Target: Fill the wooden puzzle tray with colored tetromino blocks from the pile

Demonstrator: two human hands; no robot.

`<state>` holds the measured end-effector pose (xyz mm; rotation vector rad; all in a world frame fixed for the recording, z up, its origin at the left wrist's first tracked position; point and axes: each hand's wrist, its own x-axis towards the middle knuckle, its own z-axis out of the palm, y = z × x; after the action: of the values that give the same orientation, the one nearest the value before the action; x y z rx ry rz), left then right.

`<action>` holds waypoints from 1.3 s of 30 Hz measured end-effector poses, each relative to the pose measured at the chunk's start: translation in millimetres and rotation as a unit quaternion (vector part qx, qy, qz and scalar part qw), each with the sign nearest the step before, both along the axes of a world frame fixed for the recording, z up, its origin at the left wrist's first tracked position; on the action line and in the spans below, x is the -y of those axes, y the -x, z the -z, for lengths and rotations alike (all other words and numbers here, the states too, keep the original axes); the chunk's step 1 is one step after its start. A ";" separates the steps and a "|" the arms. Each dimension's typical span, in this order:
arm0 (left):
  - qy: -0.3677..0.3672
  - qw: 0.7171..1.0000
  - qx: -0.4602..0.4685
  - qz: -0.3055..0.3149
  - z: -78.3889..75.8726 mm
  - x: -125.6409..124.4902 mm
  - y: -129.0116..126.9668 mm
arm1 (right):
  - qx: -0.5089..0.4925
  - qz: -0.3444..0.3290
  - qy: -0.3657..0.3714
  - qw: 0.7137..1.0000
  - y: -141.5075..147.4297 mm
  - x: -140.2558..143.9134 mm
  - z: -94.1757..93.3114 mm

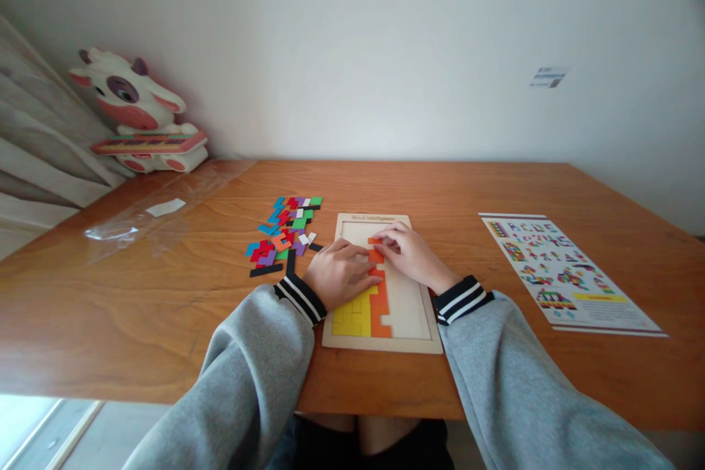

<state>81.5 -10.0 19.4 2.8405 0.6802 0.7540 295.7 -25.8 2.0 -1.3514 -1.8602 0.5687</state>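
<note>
Hands (374, 268) on orange piece (376, 255) — wooden tray (410, 341)

Both hands' fingers (368, 280) on orange piece (376, 255) in wooden puzzle tray (413, 319).

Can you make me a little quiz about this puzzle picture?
1. True or false: both hands rest on the puzzle board.
2. Which side of the board is the pile of loose pieces on? A) the person's left B) the person's right
3. What colour is the piece under the fingertips of the left hand and right hand?

Key: 1 true. 2 A. 3 orange.
</note>
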 end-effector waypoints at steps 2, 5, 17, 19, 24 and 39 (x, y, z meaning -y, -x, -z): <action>-0.006 1.000 -0.004 0.002 -1.5 0.8 -0.1 | 0.001 0.002 0.000 1.000 0.1 0.0 0.4; -0.020 1.000 0.008 0.003 -3.6 2.8 -1.7 | -0.005 0.009 -0.006 1.000 -0.1 -0.7 0.3; -0.066 0.924 -0.067 -0.372 -20.0 -23.1 39.7 | -0.050 0.094 -0.081 0.991 -4.0 2.9 -7.3; -0.027 0.885 -0.124 -0.448 -24.9 -24.0 50.3 | -0.051 0.105 -0.087 0.989 -5.1 2.4 -6.7; 0.061 0.851 -0.206 -0.478 -33.3 -19.6 55.1 | -0.057 0.110 -0.092 0.988 -5.3 1.4 -7.1; 0.028 0.934 0.048 -0.352 -18.5 -27.4 51.9 | -0.059 0.112 -0.099 0.987 -4.4 2.4 -6.3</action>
<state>29.6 17.4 37.9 2.4544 1.7045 0.9194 300.1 -28.2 8.3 -1.3402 -1.5978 0.3313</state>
